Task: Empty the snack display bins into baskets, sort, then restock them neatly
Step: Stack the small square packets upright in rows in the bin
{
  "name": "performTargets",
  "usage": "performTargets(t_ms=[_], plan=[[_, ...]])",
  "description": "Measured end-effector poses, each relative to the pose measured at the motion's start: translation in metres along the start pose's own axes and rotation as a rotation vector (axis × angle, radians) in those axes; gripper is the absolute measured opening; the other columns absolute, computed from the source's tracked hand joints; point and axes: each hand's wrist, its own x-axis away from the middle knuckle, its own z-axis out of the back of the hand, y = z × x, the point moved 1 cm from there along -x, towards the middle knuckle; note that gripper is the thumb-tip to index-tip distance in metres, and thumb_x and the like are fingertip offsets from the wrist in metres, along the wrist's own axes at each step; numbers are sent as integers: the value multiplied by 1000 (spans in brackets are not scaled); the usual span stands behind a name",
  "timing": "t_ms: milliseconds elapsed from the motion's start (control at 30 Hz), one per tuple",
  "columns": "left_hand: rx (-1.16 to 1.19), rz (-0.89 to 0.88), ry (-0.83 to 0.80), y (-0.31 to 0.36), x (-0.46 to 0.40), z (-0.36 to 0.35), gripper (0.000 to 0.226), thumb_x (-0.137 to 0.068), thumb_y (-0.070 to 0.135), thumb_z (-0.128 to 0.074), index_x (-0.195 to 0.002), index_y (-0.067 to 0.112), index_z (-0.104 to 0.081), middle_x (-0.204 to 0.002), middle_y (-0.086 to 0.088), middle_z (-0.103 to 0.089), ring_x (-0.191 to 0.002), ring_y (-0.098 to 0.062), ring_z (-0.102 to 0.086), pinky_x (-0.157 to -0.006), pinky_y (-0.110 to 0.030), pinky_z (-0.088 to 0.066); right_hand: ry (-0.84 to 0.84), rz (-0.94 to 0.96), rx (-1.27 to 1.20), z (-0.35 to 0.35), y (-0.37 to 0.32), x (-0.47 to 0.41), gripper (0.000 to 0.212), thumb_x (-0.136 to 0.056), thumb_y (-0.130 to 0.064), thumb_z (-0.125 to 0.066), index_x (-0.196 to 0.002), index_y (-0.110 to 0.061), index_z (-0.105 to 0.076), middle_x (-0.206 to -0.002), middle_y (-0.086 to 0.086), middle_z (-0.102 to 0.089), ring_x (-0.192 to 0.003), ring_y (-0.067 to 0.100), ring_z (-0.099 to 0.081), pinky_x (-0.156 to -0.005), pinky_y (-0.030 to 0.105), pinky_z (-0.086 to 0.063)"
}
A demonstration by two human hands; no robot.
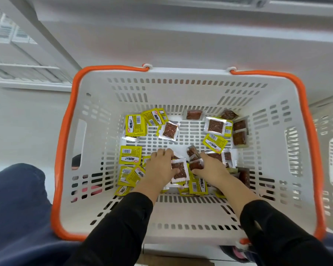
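Both hands, left (160, 166) and right (211, 167), pinch snack packets (179, 170) lying between them in the basket (96, 212).

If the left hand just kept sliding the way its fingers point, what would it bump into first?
The left hand points toward the far wall. Bare basket floor lies just ahead, so probably the clear-fronted brown packet first, though depth is hard to judge.

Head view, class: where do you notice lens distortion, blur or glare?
Head view: the white slotted plastic basket and its orange handles bow outward, wide-angle; shelves at far left look blurred; small yellow snack packets stay sharp; lighting soft, no strong glare.
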Motion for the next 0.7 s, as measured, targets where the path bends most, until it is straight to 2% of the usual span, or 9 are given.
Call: performTargets(t_ms=[100, 200, 300, 400, 467, 533, 633, 700], plan=[[-95, 12, -88, 2, -5, 2, 89, -79, 52, -72, -146, 14, -27, -144, -10, -35, -133, -31, -35, -107, -42, -35, 16, -6, -43, -2, 2, -2, 57, -89, -33, -65, -139, -19, -42, -125, 8, -61, -110, 27, -58, -80, 32, -48], [-181, -2, -120, 5, -4, 5, 93, -76, 54, -73, -145, 11, -27, -142, -12, -38, -132, -31, -37, -107, -43, -33, 19, -18, -149, -1, 5, -3, 50, -86, -31, -70, -131, -21, -52, -118, 5, -64, -106, 25, -59, -75, 28, -42], [-234, -14, -138, 7, 2, 5, 77, -75, 54, -73, -132, 13, -41, -128, -8, -52, -121, -29, -47, -104, -43, -33, 53, 2, -297, 3, 6, 1, 36, -82, -23, -74, -116, -20, -61, -99, 0, -66, -98, 22, -62, -76, 29, -45], [-251, -75, -193, 10, 8, 12, 56, -76, 52, -73, -118, 19, -56, -114, -2, -61, -111, -26, -56, -98, -42, -36, 108, -6, -453, 7, 5, 8, 38, -81, -19, -75, -116, -18, -62, -99, 0, -67, -96, 21, -63, -82, 31, -49], [-128, -98, -252, 13, 15, 16, 51, -78, 41, -75, -121, 19, -58, -116, -3, -59, -108, -25, -57, -90, -38, -45, 128, -20, -531, 11, 5, 14, 41, -80, -21, -77, -118, -15, -62, -108, 3, -68, -98, 22, -63, -87, 34, -51], [7, -117, -284, 11, 28, 16, 43, -81, 33, -74, -118, 17, -57, -111, -5, -57, -99, -24, -56, -76, -32, -44, 159, -35, -625, 19, 0, 23, 31, -80, -18, -77, -108, -16, -63, -105, 5, -68, -97, 24, -63, -87, 36, -51], [140, -111, -181, 3, 45, 18, 25, -87, 30, -69, -103, 16, -56, -97, -4, -57, -91, -24, -56, -69, -28, -36, 197, -26, -782, 36, -13, 43, 20, -83, -12, -74, -97, -16, -62, -105, 10, -69, -91, 24, -63, -73, 32, -52], [279, -61, -46, 1, 54, 34, 18, -90, 27, -65, -100, 13, -59, -92, -5, -57, -92, -26, -58, -68, -29, -38, 207, -2, -904, 46, -20, 58, 17, -87, -9, -69, -98, -13, -57, -103, 5, -67, -88, 18, -59, -72, 30, -48]])
